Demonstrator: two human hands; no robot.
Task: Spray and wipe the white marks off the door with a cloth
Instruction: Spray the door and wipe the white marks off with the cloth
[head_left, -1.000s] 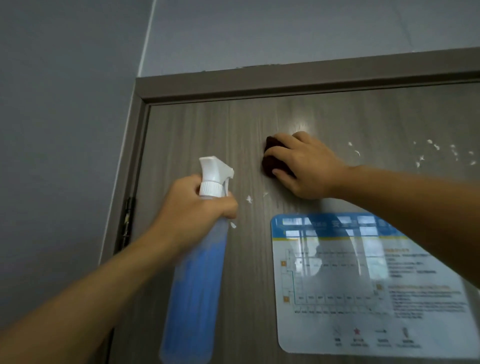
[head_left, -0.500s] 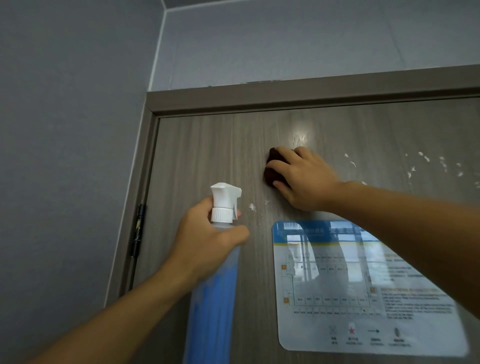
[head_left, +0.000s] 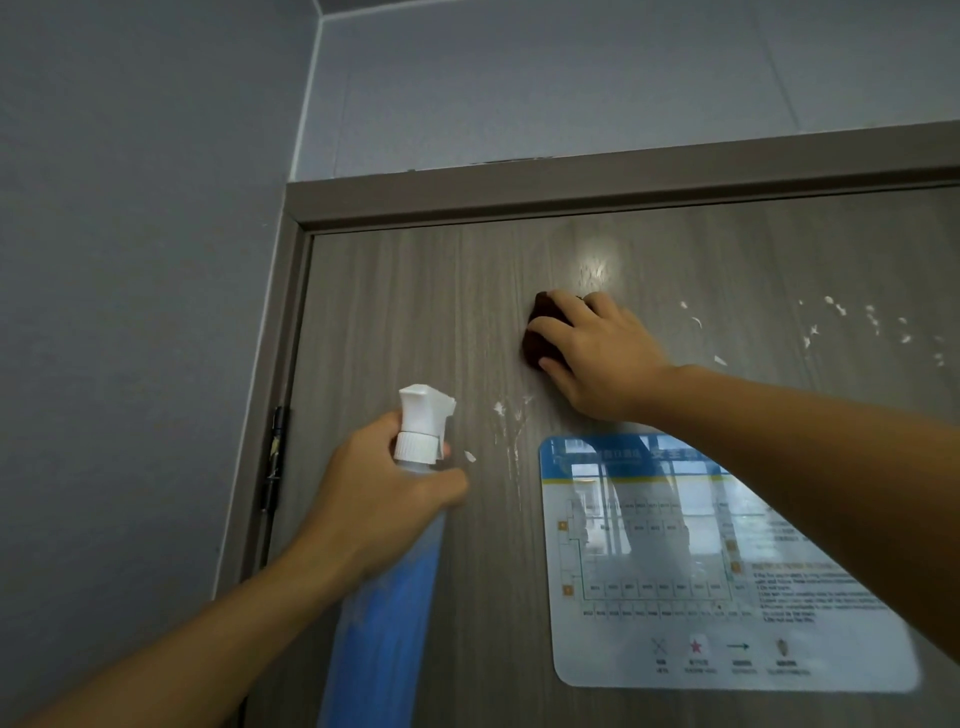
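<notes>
The left hand (head_left: 379, 499) grips the spray bottle (head_left: 400, 545) just left of the wet white marks (head_left: 506, 426) on the door (head_left: 415, 322). Above the marks, the right hand (head_left: 597, 353) presses the dark cloth (head_left: 540, 332), fingers curled over it; this hand seems nearer for the next wipe, downward

dim, even light; glare patch on the door (head_left: 597, 267), blurred spray bottle (head_left: 384, 597).

grey door (head_left: 415, 322), white marks (head_left: 831, 325), laminated sign (head_left: 701, 571)
</notes>
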